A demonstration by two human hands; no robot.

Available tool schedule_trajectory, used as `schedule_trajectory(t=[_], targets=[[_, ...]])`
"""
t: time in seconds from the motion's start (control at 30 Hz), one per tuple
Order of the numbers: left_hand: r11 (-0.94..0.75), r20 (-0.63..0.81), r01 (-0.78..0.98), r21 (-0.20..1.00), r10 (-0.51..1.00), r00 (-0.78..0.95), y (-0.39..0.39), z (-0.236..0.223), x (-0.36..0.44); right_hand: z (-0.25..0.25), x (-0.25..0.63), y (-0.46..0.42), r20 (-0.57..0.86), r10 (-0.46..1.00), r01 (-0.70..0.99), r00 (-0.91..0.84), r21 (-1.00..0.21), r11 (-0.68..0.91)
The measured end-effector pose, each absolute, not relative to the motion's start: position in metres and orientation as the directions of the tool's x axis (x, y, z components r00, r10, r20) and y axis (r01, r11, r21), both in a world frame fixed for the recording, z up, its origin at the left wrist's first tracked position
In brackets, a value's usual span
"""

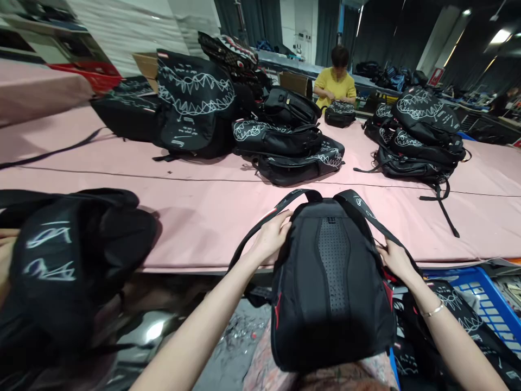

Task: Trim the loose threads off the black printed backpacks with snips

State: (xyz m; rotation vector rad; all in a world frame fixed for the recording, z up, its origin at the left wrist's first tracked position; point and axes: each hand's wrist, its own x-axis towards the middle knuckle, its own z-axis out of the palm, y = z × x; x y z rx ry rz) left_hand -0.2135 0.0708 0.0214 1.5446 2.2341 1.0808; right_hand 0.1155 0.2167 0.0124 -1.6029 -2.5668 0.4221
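Note:
A black backpack stands up in front of me at the table's front edge, its padded back panel and perforated centre strip facing me. My left hand grips its upper left side, passing inside the left shoulder strap. On the other side my right hand is closed on the bag's right edge, inside the right strap. Red trim shows at both lower sides. The fingertips of both hands are partly hidden by the bag.
Pink cloth covers the long table. Stacked black backpacks and another pile stand across it. A blue crate with bags sits low right. At left, another person's hand is by a black bag. A person in yellow works beyond.

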Motion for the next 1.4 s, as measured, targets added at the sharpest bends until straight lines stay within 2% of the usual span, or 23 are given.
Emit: schedule_trajectory(t=[0.07,0.2,0.33,0.47,0.53,0.7,0.83,0.93,1.13,1.33,1.4], targets=[[0.134,0.213,0.759,0.637,0.916,-0.340,0.103,0.023,-0.214,0.018,0.097,0.221,-0.028,0.869,0.832,-0.494,-0.307,0.462],[0.090,0.117,0.826,0.556,0.976,-0.186,0.161,0.009,-0.219,0.025,0.063,0.238,-0.051,0.823,0.782,-0.566,-0.349,0.516],[0.141,0.023,0.883,0.447,0.985,-0.168,0.191,-0.009,-0.216,0.021,0.040,0.258,-0.089,0.789,0.749,-0.608,-0.393,0.533],[0.127,-0.023,0.928,0.351,0.992,-0.127,0.192,-0.008,-0.204,0.015,0.022,0.273,-0.049,0.777,0.700,-0.628,-0.472,0.536],[0.040,0.018,0.946,0.323,0.999,-0.048,0.184,-0.001,-0.195,0.018,0.013,0.281,-0.017,0.768,0.659,-0.640,-0.526,0.538],[-0.162,0.231,0.956,0.245,0.967,0.105,0.147,0.026,-0.171,0.046,-0.006,0.295,0.008,0.671,0.493,-0.742,-0.672,0.553],[-0.245,0.386,0.950,0.193,0.909,0.156,0.119,0.053,-0.148,0.083,-0.007,0.292,-0.064,0.445,0.330,-0.893,-0.765,0.553],[-0.369,0.551,0.922,0.119,0.797,0.248,0.102,0.073,-0.132,0.107,-0.002,0.280,-0.097,0.313,0.256,-0.945,-0.817,0.518],[-0.482,0.710,0.875,-0.050,0.599,0.370,0.063,0.096,-0.102,0.136,0.010,0.243,-0.031,0.393,0.263,-0.919,-0.792,0.552],[-0.606,0.754,0.794,-0.045,0.501,0.425,0.025,0.117,-0.078,0.145,0.016,0.223,0.061,0.473,0.273,-0.879,-0.747,0.605],[-0.625,0.749,0.779,-0.050,0.493,0.443,0.016,0.118,-0.078,0.147,0.024,0.220,0.083,0.430,0.210,-0.899,-0.779,0.590]])
